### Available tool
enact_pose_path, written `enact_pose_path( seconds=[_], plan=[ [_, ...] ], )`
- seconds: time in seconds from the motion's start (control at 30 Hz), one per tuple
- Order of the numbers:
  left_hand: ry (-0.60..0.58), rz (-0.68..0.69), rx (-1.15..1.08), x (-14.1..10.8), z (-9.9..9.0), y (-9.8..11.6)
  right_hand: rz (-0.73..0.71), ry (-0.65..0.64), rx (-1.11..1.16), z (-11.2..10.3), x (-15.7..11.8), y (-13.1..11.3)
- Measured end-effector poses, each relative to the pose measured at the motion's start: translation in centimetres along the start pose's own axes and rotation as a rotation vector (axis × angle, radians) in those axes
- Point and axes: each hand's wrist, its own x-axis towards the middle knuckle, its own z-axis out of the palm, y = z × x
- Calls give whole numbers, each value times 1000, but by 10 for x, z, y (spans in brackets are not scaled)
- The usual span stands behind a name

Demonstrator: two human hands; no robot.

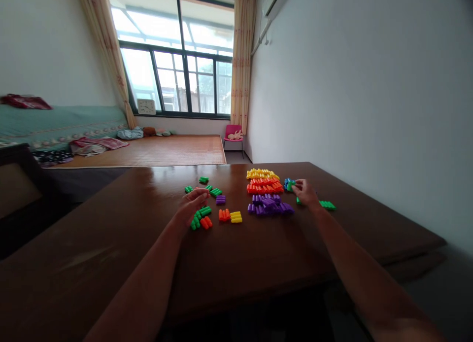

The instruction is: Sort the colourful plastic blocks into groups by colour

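My right hand (306,190) pinches a small green plastic block (290,186), right beside some blue blocks (287,182). A green piece (298,200) lies just under that hand, and a flat green ridged block (327,205) is to its right. My left hand (194,200) hovers with fingertips pressed together; whatever is in them, if anything, is hidden. Around it are scattered green blocks (216,192), a purple block (220,199) and a red-orange block (206,222). Closer to me, an orange-red block (223,215) touches a yellow block (235,217).
Piles of yellow (262,174), orange-red (264,186) and purple blocks (269,205) stand mid-table, between my hands. The dark glossy table (244,263) runs near a white wall (362,95) on the right. Beyond it are a bed (177,149) and a pink chair (233,131).
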Motion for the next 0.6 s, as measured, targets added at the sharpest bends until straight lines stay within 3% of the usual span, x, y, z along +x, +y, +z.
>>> enact_pose_path(
  seconds=[0.1,0.2,0.37,0.47,0.53,0.6],
  plan=[
    [41,-1,12,6,-5,-3,71,-25,-325,-47,20,46],
    [65,-5,41,10,-10,-4,127,-109,-535,-61,24,67],
    [98,40,150,10,-21,0,109,-148,-581,-51,23,73],
    [159,122,268,11,-31,-1,3,-50,-608,-42,24,69],
    [227,203,397,14,-38,-5,-113,36,-587,-30,22,52],
    [247,277,545,19,-44,-9,-266,26,-502,-12,12,21]
  ],
)
